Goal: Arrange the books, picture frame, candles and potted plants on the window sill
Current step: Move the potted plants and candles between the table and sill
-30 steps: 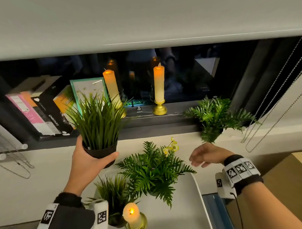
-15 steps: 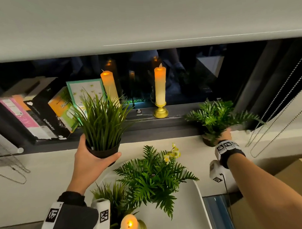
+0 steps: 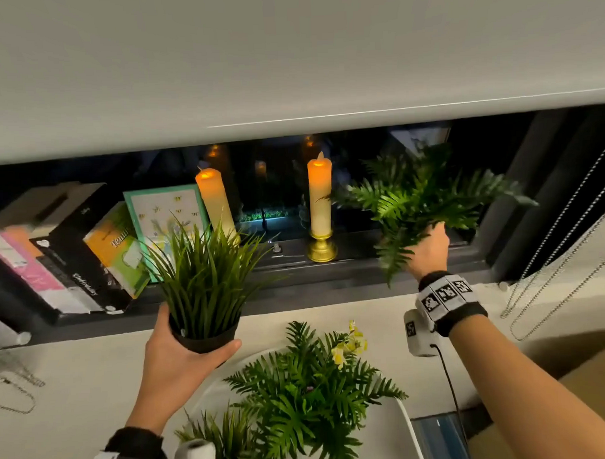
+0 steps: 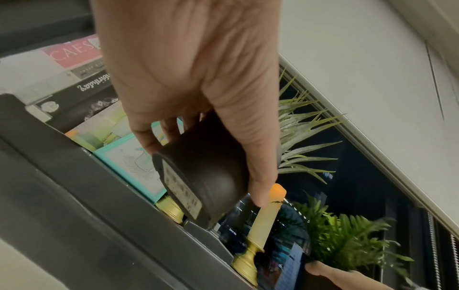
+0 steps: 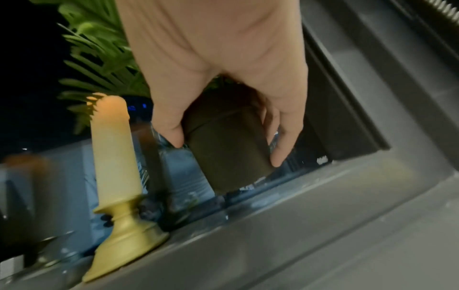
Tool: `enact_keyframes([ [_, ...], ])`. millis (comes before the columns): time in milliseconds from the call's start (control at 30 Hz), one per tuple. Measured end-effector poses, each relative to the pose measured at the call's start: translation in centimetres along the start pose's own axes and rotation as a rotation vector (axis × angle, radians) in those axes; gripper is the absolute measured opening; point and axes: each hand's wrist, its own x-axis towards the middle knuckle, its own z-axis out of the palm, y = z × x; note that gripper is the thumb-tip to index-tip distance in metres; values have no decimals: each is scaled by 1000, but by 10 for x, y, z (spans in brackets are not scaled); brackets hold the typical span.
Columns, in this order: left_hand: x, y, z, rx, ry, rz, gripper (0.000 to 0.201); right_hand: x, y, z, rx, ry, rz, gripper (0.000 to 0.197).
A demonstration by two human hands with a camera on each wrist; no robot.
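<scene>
My left hand grips the black pot of a grass plant, held in front of the dark window sill. My right hand grips the dark pot of a fern, lifted just over the sill's right end. On the sill stand leaning books, a teal picture frame and two lit candles on gold holders. The left candle's holder is mostly hidden by the grass.
Below the sill a white tray holds another fern with yellow flowers and a small grass plant. A lowered roller blind covers the upper window. Bead chains hang at the right. A brown box sits lower right.
My right hand reached to the fern, took its pot and lifted it up to the sill's right end. The left hand kept the grass plant, raised slightly toward the sill.
</scene>
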Motion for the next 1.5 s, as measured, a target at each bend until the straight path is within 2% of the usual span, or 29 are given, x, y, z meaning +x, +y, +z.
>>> enact_keyframes([
  [100, 1, -2, 2, -11, -30, -2, 79, 4, -9, 18, -15, -27, 66, 73],
  [200, 4, -6, 0, -19, -61, -10, 83, 9, -5, 38, -57, -57, 128, 76],
  [367, 7, -15, -5, 1, -14, -47, 87, 21, 1, 60, -160, -19, 176, 110],
  [433, 6, -13, -6, 27, 11, -48, 88, 24, 1, 65, -220, 7, 188, 116],
  [533, 5, -12, -6, 50, 46, -61, 99, 29, 2, 68, -240, 33, 202, 114],
  [700, 7, -18, -7, 46, 74, -105, 104, 42, 8, 67, -241, -39, 187, 116],
  [800, 5, -21, -9, 53, 82, -113, 109, 45, 15, 65, -240, -26, 196, 113],
  [867, 3, -21, -12, 55, 93, -109, 107, 47, 17, 63, -234, 6, 201, 109],
  [967, -1, -27, -19, 56, 101, -96, 102, 56, 19, 59, -252, 26, 230, 113],
  [1100, -4, -35, -27, 33, 142, -90, 94, 65, 22, 53, -313, -12, 248, 114],
  [1267, -6, -28, -25, 27, 126, -77, 90, 71, 27, 47, -320, -1, 264, 110],
  [1500, -9, -23, -32, 22, 132, -50, 94, 88, 34, 23, -395, 69, 295, 105],
])
